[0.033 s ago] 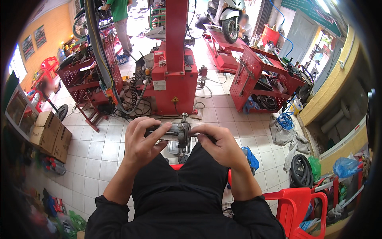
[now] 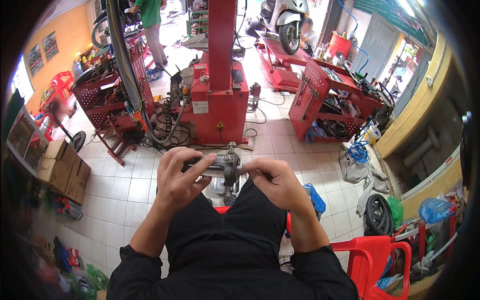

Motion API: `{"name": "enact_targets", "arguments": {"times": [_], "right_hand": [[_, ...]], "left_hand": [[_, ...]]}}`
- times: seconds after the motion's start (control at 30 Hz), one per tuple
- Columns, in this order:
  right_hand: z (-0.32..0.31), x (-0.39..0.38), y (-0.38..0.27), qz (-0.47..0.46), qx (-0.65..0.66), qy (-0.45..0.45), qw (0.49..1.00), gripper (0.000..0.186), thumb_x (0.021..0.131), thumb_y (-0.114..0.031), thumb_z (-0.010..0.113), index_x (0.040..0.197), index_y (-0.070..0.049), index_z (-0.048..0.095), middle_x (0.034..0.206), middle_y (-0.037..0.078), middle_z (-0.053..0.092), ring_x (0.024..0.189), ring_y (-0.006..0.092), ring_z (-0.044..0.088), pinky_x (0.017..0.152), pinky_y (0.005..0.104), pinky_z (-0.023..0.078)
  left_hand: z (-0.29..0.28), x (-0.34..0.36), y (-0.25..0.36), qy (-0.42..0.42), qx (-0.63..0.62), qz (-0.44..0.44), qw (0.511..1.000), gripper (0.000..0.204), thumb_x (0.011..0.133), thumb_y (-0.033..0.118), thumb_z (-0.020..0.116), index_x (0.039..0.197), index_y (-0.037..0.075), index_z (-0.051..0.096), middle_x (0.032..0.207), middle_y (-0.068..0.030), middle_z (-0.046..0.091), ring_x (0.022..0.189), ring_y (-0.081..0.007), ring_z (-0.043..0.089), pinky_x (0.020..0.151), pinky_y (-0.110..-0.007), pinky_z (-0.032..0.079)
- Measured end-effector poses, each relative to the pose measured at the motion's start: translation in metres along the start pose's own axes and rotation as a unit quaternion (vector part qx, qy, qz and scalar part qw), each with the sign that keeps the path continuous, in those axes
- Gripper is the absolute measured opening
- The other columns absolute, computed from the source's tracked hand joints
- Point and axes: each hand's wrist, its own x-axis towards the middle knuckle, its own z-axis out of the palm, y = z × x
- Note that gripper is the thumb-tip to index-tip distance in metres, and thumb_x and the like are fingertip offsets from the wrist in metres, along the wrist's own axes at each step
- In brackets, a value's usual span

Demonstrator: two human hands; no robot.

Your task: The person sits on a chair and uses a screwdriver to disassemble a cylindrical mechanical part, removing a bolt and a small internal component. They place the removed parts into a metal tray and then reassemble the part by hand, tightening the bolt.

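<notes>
Above my lap, my left hand (image 2: 177, 175) is wrapped round a grey metal cylindrical part (image 2: 218, 166) with a dark flange at its right end. A bolt-like fitting (image 2: 232, 146) sticks up from that flange, and another piece hangs below it. My right hand (image 2: 276, 181) is at the flange end, its fingers curled and the index finger and thumb close together. What they pinch there, if anything, is too small to make out. Between my knees, under the part, a clear tray (image 2: 218, 186) is partly hidden.
A red lift post (image 2: 220, 115) stands ahead with hoses beside it. Red tool carts flank it, the right one (image 2: 320, 107) near a raised scooter (image 2: 287, 30). Cardboard boxes (image 2: 62, 170) are at left. A red chair (image 2: 372, 260) and black tyres (image 2: 378, 215) are at right. Other people are farther off.
The fingertips of my right hand have shifted slightly at the flange end. My left hand and the metal part keep their place.
</notes>
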Motion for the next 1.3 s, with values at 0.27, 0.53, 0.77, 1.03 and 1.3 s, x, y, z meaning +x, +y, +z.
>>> {"name": "enact_targets", "arguments": {"times": [0.27,0.53,0.77,1.03,1.3], "right_hand": [[-0.001,-0.001,-0.003,0.011,-0.007,-0.009,1.000,0.020,0.086,0.000,0.052,0.103,-0.001,0.062,0.073,0.011,0.056,0.062,0.0149,0.051,0.060,0.0281,0.042],[-0.002,0.000,-0.004,0.012,-0.026,-0.014,0.999,0.022,0.087,0.000,0.052,0.107,-0.002,0.061,0.078,0.014,0.059,0.064,0.0180,0.054,0.061,0.0301,0.044],[0.000,0.001,-0.010,0.034,-0.031,-0.006,0.999,0.023,0.088,-0.001,0.051,0.109,-0.003,0.060,0.080,0.014,0.060,0.064,0.0196,0.054,0.061,0.0308,0.044],[0.002,0.000,-0.010,0.009,-0.027,0.008,1.000,0.022,0.089,-0.001,0.050,0.108,-0.004,0.060,0.074,0.015,0.058,0.060,0.0216,0.053,0.060,0.0310,0.044],[-0.001,0.000,-0.017,0.056,-0.007,-0.001,0.998,0.021,0.091,-0.004,0.050,0.110,-0.003,0.059,0.075,0.013,0.058,0.061,0.0199,0.053,0.062,0.0315,0.044]], "left_hand": [[-0.001,0.000,0.000,-0.001,0.004,0.000,1.000,0.059,0.046,0.008,0.077,0.104,0.010,0.070,0.098,-0.0075,0.057,0.089,-0.0279,0.058,0.076,-0.039,0.048],[-0.002,0.000,0.000,0.001,0.011,-0.001,1.000,0.059,0.046,0.008,0.077,0.104,0.011,0.070,0.099,-0.0071,0.057,0.090,-0.0279,0.057,0.077,-0.040,0.048],[-0.002,-0.001,0.000,-0.002,0.010,-0.007,1.000,0.060,0.045,0.007,0.077,0.105,0.011,0.070,0.098,-0.0069,0.057,0.090,-0.0280,0.057,0.077,-0.040,0.048],[-0.001,0.001,0.000,0.004,0.006,-0.005,1.000,0.060,0.046,0.006,0.077,0.104,0.011,0.069,0.098,-0.0070,0.057,0.089,-0.0279,0.057,0.076,-0.039,0.048],[-0.002,0.000,0.001,0.005,0.001,-0.019,1.000,0.064,0.046,0.007,0.079,0.109,0.016,0.068,0.099,-0.0032,0.055,0.090,-0.0242,0.057,0.077,-0.040,0.047]]}}
